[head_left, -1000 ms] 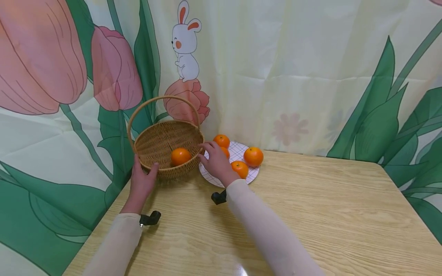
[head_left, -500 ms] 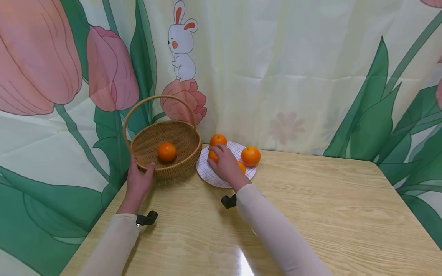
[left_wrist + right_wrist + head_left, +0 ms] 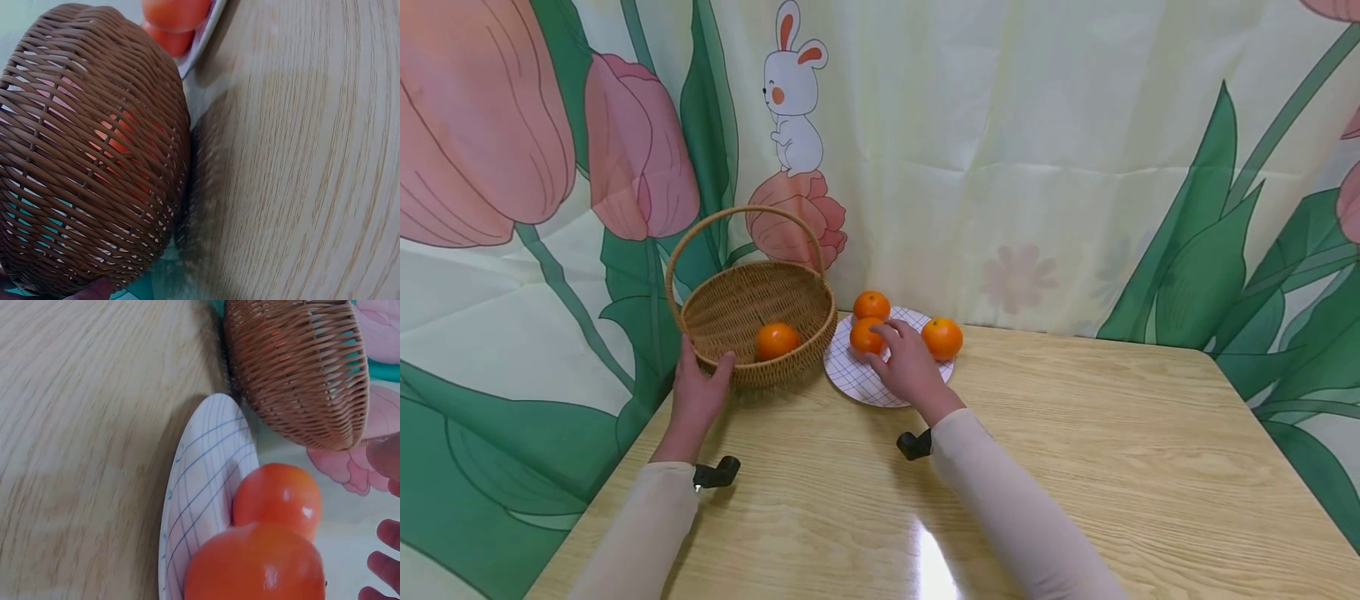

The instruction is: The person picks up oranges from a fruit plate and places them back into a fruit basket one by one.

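Note:
My left hand (image 3: 698, 396) holds the near left rim of a wicker basket (image 3: 722, 304) with a tall arched handle. The basket leans back, and one orange (image 3: 778, 341) lies inside it; through the weave that orange (image 3: 119, 134) also shows in the left wrist view. Over a round checked plate (image 3: 857, 382), my right hand (image 3: 910, 367) hovers with its fingers spread and nothing between them. Beside its fingertips sits an orange (image 3: 867, 337). Another orange (image 3: 871, 306) is behind that one, a third orange (image 3: 942, 339) is at the plate's right, and one more is mostly hidden under the hand.
The wooden table (image 3: 1075, 467) stretches to the right and toward me. A printed curtain (image 3: 1037, 167) with tulips and a rabbit hangs right behind the basket and plate. Black wrist cameras (image 3: 718, 472) stick out from both wrists.
My right hand has moved right from the basket rim to above the plate, fingers spread. The orange in the basket rolled left, then partly back. My left hand stays on the rim.

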`<state>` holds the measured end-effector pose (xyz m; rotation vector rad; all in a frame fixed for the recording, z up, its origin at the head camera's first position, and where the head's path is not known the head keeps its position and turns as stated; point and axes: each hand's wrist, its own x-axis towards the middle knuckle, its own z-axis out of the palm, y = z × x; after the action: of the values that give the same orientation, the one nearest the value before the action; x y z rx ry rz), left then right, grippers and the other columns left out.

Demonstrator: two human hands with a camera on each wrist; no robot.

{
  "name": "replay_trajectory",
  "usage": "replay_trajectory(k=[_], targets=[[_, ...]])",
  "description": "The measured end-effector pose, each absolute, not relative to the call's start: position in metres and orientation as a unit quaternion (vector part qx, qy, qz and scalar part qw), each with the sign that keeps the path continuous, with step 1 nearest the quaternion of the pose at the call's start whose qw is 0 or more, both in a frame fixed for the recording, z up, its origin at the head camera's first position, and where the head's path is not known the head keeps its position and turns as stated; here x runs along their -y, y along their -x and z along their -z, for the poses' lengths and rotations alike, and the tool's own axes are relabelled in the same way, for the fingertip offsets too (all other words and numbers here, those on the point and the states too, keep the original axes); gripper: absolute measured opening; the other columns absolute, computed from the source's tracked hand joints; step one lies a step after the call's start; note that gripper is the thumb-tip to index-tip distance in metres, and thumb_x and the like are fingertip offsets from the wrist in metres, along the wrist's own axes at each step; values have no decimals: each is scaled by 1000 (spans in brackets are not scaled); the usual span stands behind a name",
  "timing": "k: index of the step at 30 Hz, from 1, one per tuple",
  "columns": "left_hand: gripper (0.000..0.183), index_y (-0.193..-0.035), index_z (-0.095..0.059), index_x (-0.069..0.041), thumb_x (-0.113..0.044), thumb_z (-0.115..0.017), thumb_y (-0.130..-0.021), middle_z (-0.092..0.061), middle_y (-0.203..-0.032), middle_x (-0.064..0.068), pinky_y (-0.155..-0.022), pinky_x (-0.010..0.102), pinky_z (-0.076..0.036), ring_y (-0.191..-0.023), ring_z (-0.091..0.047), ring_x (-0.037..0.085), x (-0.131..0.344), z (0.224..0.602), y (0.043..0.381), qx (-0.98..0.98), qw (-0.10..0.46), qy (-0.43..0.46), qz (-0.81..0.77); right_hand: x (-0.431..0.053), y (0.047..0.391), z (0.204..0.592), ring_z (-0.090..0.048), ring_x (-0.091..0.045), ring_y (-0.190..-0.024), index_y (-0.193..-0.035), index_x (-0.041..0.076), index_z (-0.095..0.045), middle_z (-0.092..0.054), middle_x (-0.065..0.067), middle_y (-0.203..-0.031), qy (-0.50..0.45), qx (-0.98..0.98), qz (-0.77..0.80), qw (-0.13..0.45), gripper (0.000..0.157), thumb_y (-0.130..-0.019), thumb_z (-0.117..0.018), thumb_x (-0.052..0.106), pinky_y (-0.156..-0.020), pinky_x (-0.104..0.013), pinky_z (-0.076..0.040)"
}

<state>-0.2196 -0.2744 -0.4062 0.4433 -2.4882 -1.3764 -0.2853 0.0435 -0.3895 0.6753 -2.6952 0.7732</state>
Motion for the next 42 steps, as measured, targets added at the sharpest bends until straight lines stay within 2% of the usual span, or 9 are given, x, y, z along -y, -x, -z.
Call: replay_trajectory(k=[6,17,24,32,42], targets=[[93,-155,15,-20,-55,-46,-95,5,-163,15,-116,60,-18,-148,-8,40,275,408,220,859,133,-151,471,-52,286,394,-51,-32,-123,-134,15,-55,-50,-12,-137,-223,934,-253,122,48,-91,-67,31,-106,-44,-44],[94,-155,15,-20,-58,-46,-94,4,-162,18,-115,62,-19,-147,-9,43,276,408,220,862,131,-154,465,-63,287,408,-45,-31,-129,-134,14,-55,-47,-12,-139,-184,941,-269,86,51,-89,-68,35,-110,-46,-40],[92,-155,15,-20,-51,-48,-96,4,-163,17,-115,61,-19,-148,-9,42,277,409,220,860,130,-154,468,-69,287,417,-45,-32,-129,-133,13,-55,-46,-13,-140,-172,942,-282,63,53,-87,-70,33,-107,-46,-43],[93,-155,16,-20,-56,-46,-95,4,-163,17,-115,60,-19,-147,-10,42,276,405,220,860,131,-156,468,-71,289,423,-41,-33,-131,-136,17,-53,-41,-13,-144,-150,944,-290,47,57,-85,-73,33,-108,-50,-41],[91,-155,15,-18,-51,-46,-96,3,-163,18,-115,60,-20,-148,-11,42,276,406,221,861,129,-159,465,-74,288,430,-42,-33,-130,-136,18,-52,-39,-12,-145,-143,947,-285,36,59,-84,-75,32,-107,-51,-42]])
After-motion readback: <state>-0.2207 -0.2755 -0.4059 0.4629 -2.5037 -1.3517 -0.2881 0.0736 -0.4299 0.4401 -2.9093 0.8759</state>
